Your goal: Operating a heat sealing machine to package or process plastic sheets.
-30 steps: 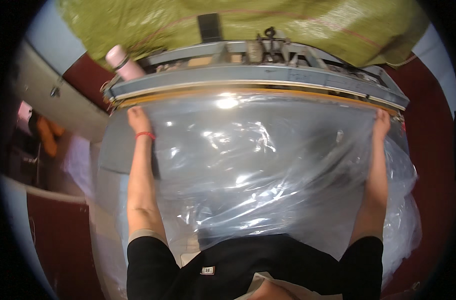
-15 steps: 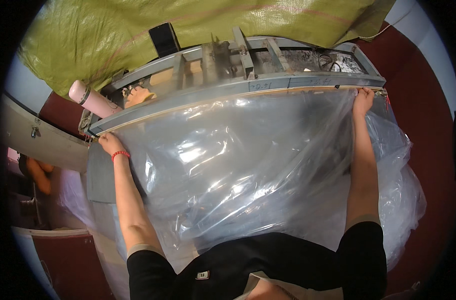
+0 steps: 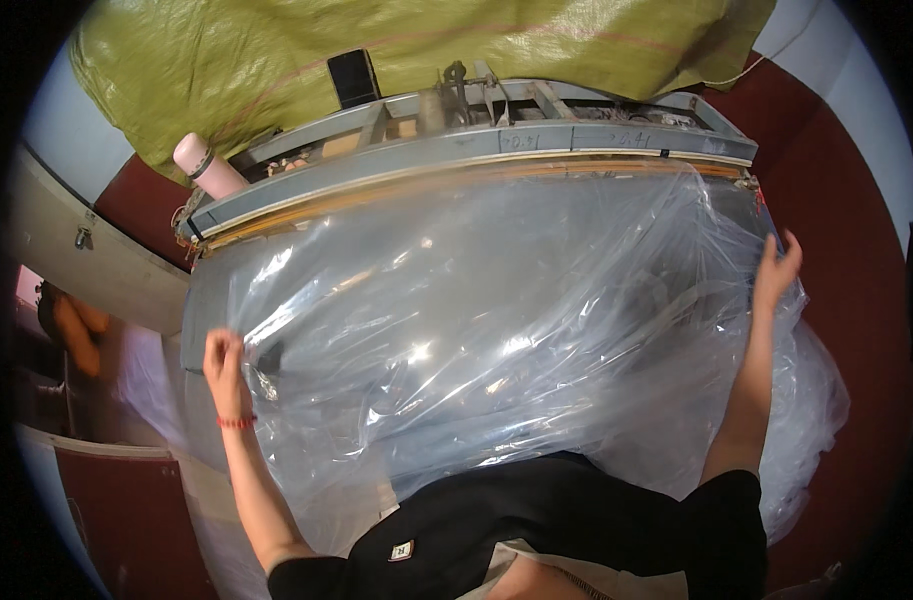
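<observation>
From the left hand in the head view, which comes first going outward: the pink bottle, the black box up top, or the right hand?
1. Pink bottle, up and just behind the left hand.
2. Black box, farther back on the green tarp.
3. Right hand, far across the clear plastic.

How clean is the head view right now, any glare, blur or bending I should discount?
Head view: bright glare spots scatter across the clear plastic sheet; the long bar of the sealing machine bows from fisheye distortion; the left hand and right hand look sharp; the left margin is dim and smeared.
</observation>
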A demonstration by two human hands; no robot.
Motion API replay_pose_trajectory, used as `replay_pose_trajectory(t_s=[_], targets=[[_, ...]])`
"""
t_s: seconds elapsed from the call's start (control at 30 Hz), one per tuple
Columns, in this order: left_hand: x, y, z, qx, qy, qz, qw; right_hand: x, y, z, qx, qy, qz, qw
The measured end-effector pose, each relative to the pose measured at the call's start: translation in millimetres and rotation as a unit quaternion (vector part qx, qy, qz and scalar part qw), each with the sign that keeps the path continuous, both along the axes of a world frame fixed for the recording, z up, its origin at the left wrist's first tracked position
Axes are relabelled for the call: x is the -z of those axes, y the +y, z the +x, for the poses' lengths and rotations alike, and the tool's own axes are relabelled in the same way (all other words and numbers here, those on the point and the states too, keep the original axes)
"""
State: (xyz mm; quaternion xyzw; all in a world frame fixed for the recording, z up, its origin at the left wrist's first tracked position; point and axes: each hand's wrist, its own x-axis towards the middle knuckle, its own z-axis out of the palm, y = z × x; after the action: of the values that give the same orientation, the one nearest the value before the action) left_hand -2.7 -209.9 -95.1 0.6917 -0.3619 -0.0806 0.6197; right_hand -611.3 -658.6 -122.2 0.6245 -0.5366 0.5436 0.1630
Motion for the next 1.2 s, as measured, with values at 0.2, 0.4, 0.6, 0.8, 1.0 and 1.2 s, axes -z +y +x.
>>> replay_pose_trajectory(t_s=[0.2,0.4,0.6,0.8,1.0,1.2], targets=[[72.0,97.1,-53.2,-0.355,-0.464,0.213,0.783,76.0,18.1,-112.0,0.29,-0.076,0.19,0.935],[86.8,24.9,-203.6,0.385,-0.126,0.215,0.889,96.2,-12.3,-109.8,-0.078,-0.426,0.256,0.865],[99.3,52.0,-137.6,0.321,0.202,0.207,0.902,-60.2,30.8,86.0,-0.319,-0.323,0.184,0.872],[73.8,230.9,123.1,-0.311,0.038,0.069,0.947,-135.5,88.9,228.0,-0.625,-0.063,0.296,0.72],[-49.5,63.2,34.8,-0.252,-0.161,0.05,0.953,-156.9,137.9,280.0,-0.673,0.001,0.321,0.666],[-135.4,-106.1,-125.2,0.102,-0.403,-0.038,0.909,-176.6,149.7,283.9,-0.68,0.001,0.331,0.654]])
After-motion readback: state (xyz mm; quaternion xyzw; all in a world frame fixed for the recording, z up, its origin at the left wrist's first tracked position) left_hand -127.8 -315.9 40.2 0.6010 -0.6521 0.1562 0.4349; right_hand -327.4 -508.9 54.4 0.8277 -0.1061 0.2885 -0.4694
